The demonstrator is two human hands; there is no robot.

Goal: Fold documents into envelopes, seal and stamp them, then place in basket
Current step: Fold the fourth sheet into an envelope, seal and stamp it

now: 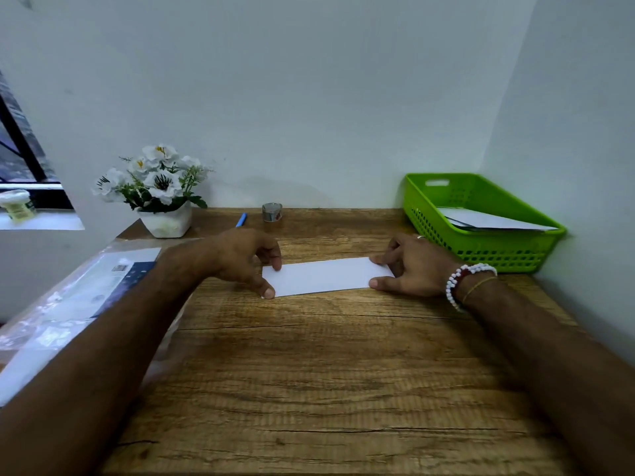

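Spanning each short end of the folded document (pixel 323 276) at mid-frame, left hand (pixel 240 255) and right hand (pixel 412 266) grip with curled fingers (pixel 276 262); likely light, floppy paper, best edge-held.

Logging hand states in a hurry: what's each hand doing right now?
Left hand: pinches the left end of the folded paper.
Right hand: pinches its right end.

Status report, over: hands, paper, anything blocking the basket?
Left hand and right hand hold folded paper by its ends, flat on table. Green basket back right, white sheets inside. Nothing in the way.
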